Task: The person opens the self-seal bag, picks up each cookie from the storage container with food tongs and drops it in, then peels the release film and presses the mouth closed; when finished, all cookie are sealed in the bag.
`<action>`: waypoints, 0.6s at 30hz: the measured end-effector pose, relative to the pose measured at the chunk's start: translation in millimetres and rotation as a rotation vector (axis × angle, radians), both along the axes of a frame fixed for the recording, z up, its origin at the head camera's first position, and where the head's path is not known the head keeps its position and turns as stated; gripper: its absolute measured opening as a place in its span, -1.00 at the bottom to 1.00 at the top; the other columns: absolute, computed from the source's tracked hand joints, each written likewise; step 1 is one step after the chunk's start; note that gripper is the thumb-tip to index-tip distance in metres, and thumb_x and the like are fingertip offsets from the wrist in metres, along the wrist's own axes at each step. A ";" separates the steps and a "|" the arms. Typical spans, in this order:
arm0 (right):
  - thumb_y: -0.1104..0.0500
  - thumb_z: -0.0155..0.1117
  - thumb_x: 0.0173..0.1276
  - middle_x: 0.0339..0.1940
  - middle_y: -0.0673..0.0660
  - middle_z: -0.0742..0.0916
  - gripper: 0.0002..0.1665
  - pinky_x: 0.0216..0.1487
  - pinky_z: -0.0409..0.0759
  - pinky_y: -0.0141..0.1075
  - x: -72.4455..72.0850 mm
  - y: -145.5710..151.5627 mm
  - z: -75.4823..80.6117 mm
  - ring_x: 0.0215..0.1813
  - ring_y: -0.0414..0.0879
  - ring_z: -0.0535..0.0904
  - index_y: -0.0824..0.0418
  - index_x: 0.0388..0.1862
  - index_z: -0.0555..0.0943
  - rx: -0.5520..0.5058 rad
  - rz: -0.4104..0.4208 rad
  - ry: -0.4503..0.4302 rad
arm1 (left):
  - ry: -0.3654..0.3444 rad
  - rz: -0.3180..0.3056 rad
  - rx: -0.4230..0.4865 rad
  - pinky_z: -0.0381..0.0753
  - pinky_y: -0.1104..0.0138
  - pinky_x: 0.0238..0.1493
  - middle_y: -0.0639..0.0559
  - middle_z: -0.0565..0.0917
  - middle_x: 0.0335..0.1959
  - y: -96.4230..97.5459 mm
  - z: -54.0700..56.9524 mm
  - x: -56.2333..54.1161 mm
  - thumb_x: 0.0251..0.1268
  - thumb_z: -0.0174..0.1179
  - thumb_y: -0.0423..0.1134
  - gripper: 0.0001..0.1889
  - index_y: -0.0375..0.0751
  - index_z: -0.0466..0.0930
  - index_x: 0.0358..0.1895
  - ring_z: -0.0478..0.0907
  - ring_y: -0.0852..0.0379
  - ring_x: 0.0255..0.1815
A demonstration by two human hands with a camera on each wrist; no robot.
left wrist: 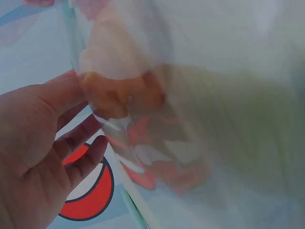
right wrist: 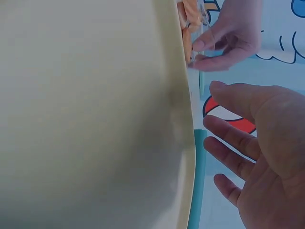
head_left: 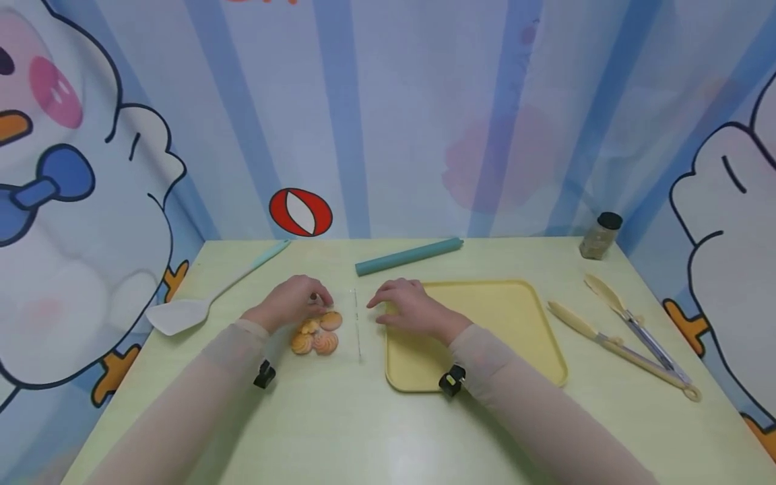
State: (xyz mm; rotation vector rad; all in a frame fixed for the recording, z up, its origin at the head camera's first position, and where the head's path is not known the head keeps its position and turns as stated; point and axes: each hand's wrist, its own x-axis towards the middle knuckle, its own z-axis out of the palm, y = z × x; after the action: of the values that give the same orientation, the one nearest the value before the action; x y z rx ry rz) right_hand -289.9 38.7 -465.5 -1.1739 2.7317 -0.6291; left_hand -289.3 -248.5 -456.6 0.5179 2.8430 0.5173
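Pinching clear bag (head_left: 348, 337) with left hand (head_left: 293, 301), leaving right hand (head_left: 420, 311) unclenched; could crack cookies (head_left: 325, 342) beside left fingers by over-squeezing.

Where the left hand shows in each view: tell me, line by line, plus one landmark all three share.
Head: the left hand is left of centre.
Left wrist: the left hand comes in from the left edge.
Right wrist: the left hand is at upper right.
Shared landmark: the red-and-white printed oval.

Cookies (head_left: 325, 343) lie left of the tray (head_left: 497, 303), tongs (head_left: 615, 346) right, a rod (head_left: 409, 256) behind it.
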 end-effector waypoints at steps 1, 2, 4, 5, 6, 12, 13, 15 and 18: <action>0.04 0.38 0.47 0.26 0.08 0.68 -0.68 0.40 0.22 0.20 0.0 -3.0 0.1 0.38 0.08 0.49 -0.01 0.16 0.73 0.003 0.000 -0.001 | 0.017 -0.024 -0.009 0.62 0.07 0.20 0.09 0.78 -0.09 1.9 -0.4 -0.4 0.31 0.44 -0.26 -0.86 -0.01 0.82 -0.10 0.63 0.02 0.03; 0.04 0.38 0.47 0.26 0.08 0.68 -0.69 0.40 0.22 0.20 0.0 -5.7 0.1 0.37 0.08 0.49 -0.01 0.15 0.74 0.006 0.000 0.002 | 0.039 -0.054 -0.020 0.62 0.07 0.20 0.10 0.79 -0.09 3.5 -1.0 -0.6 0.30 0.44 -0.25 -0.86 -0.01 0.83 -0.11 0.63 0.02 0.03; 0.05 0.39 0.46 0.25 0.08 0.69 -0.69 0.39 0.21 0.22 0.1 -10.6 0.6 0.37 0.08 0.50 -0.01 0.14 0.74 0.014 -0.002 0.013 | 0.071 -0.098 -0.027 0.62 0.07 0.20 0.11 0.80 -0.10 6.7 -1.8 -0.6 0.29 0.44 -0.25 -0.88 0.01 0.84 -0.14 0.63 0.03 0.03; 0.05 0.39 0.45 0.25 0.08 0.69 -0.70 0.39 0.21 0.23 0.2 -12.6 1.0 0.36 0.08 0.51 -0.01 0.13 0.75 0.019 -0.004 0.021 | 0.078 -0.109 -0.027 0.62 0.09 0.18 0.13 0.80 -0.11 8.5 -2.0 -0.2 0.29 0.45 -0.25 -0.88 0.02 0.84 -0.15 0.62 0.04 0.02; 0.05 0.40 0.45 0.24 0.07 0.69 -0.70 0.38 0.22 0.23 0.2 -14.5 1.2 0.36 0.08 0.51 -0.01 0.13 0.75 0.027 -0.005 0.032 | 0.082 -0.118 -0.028 0.61 0.11 0.17 0.14 0.80 -0.11 10.0 -2.1 0.6 0.30 0.44 -0.25 -0.89 0.03 0.85 -0.15 0.60 0.06 0.01; 0.06 0.38 0.47 0.20 0.03 0.71 -0.74 0.37 0.23 0.22 -5.3 -24.0 -2.7 0.32 0.05 0.52 -0.06 0.09 0.77 0.075 -0.014 0.080 | 0.132 -0.149 -0.029 0.61 0.17 0.09 0.17 0.79 -0.13 16.0 -1.7 4.4 0.33 0.42 -0.26 -0.90 0.02 0.84 -0.16 0.57 0.09 -0.06; 0.05 0.38 0.47 0.20 0.03 0.71 -0.75 0.37 0.23 0.22 -7.0 -25.4 -3.7 0.31 0.05 0.52 -0.07 0.08 0.77 0.085 -0.018 0.087 | 0.140 -0.151 -0.030 0.61 0.17 0.08 0.17 0.79 -0.14 16.6 -2.3 3.6 0.33 0.42 -0.26 -0.90 0.02 0.84 -0.16 0.57 0.08 -0.06; 0.05 0.37 0.48 0.19 0.03 0.71 -0.77 0.37 0.22 0.22 -10.2 -27.7 -4.8 0.31 0.06 0.52 -0.08 0.06 0.78 0.101 -0.030 0.101 | 0.135 -0.143 -0.038 0.61 0.19 0.09 0.18 0.78 -0.15 17.9 -3.6 0.8 0.33 0.42 -0.25 -0.90 0.04 0.84 -0.16 0.57 0.09 -0.06; 0.06 0.35 0.49 0.16 0.03 0.72 -0.81 0.36 0.21 0.22 -14.9 -30.0 -5.3 0.30 0.07 0.52 -0.09 0.01 0.79 0.121 -0.051 0.123 | 0.122 -0.138 -0.072 0.61 0.21 0.12 0.17 0.76 -0.14 21.3 -3.3 -3.1 0.31 0.43 -0.24 -0.88 0.05 0.84 -0.14 0.57 0.10 -0.04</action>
State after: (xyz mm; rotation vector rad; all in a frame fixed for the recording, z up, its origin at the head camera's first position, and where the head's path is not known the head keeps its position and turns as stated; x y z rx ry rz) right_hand -304.8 8.7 -470.7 -1.1553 2.8638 -0.4029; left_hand -292.4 -227.2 -459.9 0.7504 2.8994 0.3692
